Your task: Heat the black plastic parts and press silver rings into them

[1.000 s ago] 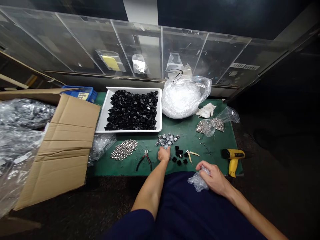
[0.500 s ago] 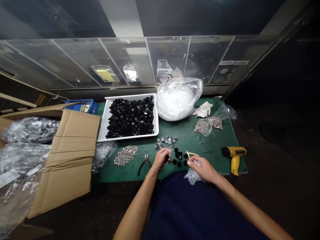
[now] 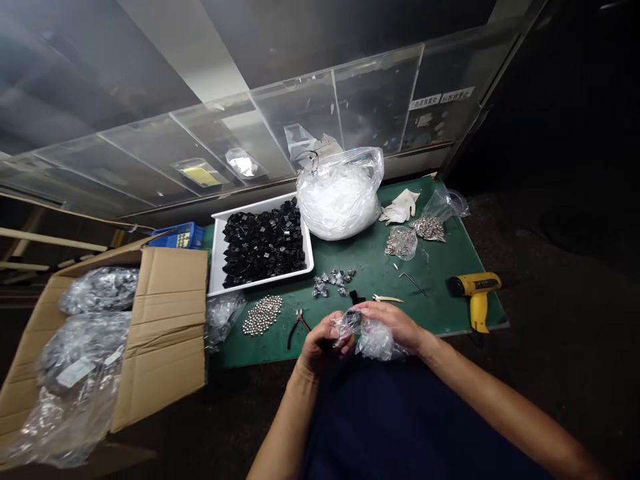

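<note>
Close to the table's front edge, my left hand [image 3: 323, 341] is closed on a small black piece in clear plastic [image 3: 351, 321]. My right hand [image 3: 395, 321] meets it from the right, its fingers bent over a crumpled clear plastic bag [image 3: 377, 341]. Just beyond the fingers lie a black block [image 3: 355, 297] and yellow-handled pliers [image 3: 389, 299]. Several wrapped pieces [image 3: 333, 281] are behind my left hand. Red-handled cutters [image 3: 299, 327] and a pile of silver balls [image 3: 263, 315] rest to its left. Other black blocks seem hidden by my hands.
A white tray [image 3: 213, 267] holds many black pieces. Beside it sits a big plastic bag [image 3: 340, 203]. White gloves [image 3: 401, 207], bags of metal parts [image 3: 429, 228], a hex key [image 3: 413, 283] and a yellow heat gun [image 3: 477, 287] are rightward. An open cardboard box [image 3: 165, 333] stands left.
The view has tilted and shifted. My hands have come together, and the crumpled bag has moved left with my right hand to my left hand. The wrapped piece now shows between them.
</note>
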Motion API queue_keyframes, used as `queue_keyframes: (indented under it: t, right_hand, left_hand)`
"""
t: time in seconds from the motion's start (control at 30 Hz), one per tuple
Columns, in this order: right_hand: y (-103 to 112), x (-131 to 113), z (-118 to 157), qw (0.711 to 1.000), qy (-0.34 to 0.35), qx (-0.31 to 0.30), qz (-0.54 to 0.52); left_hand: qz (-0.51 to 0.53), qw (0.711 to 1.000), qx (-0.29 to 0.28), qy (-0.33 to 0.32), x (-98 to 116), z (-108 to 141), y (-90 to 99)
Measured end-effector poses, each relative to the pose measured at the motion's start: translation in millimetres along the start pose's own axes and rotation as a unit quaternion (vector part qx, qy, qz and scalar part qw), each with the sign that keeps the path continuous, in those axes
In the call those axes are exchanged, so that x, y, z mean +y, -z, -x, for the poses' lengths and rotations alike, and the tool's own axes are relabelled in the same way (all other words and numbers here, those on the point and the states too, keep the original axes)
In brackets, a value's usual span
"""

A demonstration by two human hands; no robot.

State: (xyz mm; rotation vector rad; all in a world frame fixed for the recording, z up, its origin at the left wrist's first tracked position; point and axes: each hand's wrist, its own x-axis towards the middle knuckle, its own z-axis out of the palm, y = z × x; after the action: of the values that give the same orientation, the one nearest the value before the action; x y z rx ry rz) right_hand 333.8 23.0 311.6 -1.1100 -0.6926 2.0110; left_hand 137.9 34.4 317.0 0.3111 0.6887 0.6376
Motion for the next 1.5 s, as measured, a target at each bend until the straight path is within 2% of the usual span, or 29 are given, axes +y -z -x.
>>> queue_keyframes:
  t: [0.17, 0.33, 0.4, 0.53, 0.67, 0.8, 0.9, 1.0, 1.13, 1.23, 1.33, 1.4, 1.5]
  right_hand:
    - [-4, -2, 7, 1.000, 0.002, -0.002, 0.015]
    - [-10, -2, 10, 0.987, 0.042, 0.028, 0.155]
    - [-15, -4, 12, 0.966, 0.076, 0.057, 0.241]
    - [-27, -7, 19, 0.903, 0.144, 0.090, 0.394]
    - [-36, -6, 24, 0.852, 0.174, 0.085, 0.486]
    - [-39, -5, 24, 0.823, 0.184, 0.088, 0.531]
    - [-39, -4, 23, 0.821, 0.185, 0.090, 0.533]
    - [-36, -1, 24, 0.833, 0.185, 0.101, 0.511]
    - [-23, 3, 29, 0.851, 0.140, 0.141, 0.486]
    - [-14, 6, 36, 0.857, 0.098, 0.161, 0.480]
    - [-11, 7, 41, 0.862, 0.068, 0.148, 0.479]
    - [-12, 7, 42, 0.863, 0.053, 0.147, 0.481]
    - [-16, 7, 43, 0.859, 0.038, 0.164, 0.484]
  left_hand:
    - [0.018, 0.999, 0.032, 0.017, -3, 0, 6.2]
    - [0.012, 0.999, 0.047, 0.016, -8, -4, 14.0]
    - [0.025, 0.997, 0.071, 0.005, -13, -6, 18.9]
    - [0.051, 0.993, 0.110, 0.009, -25, -11, 29.1]
    - [0.071, 0.991, 0.107, 0.021, -32, -15, 36.2]
    - [0.080, 0.992, 0.082, 0.046, -34, -17, 42.7]
    - [0.077, 0.993, 0.074, 0.055, -36, -19, 49.2]
    - [0.057, 0.993, 0.085, 0.061, -41, -19, 59.6]
    - [-0.006, 0.987, 0.142, 0.074, -50, -21, 90.2]
    - [-0.087, 0.963, 0.236, 0.093, -56, -33, 125.2]
    - [-0.195, 0.915, 0.337, 0.105, -63, -58, 155.5]
    - [-0.276, 0.877, 0.381, 0.095, -68, -77, 166.7]
    - [-0.393, 0.820, 0.411, 0.057, -76, -102, 170.5]
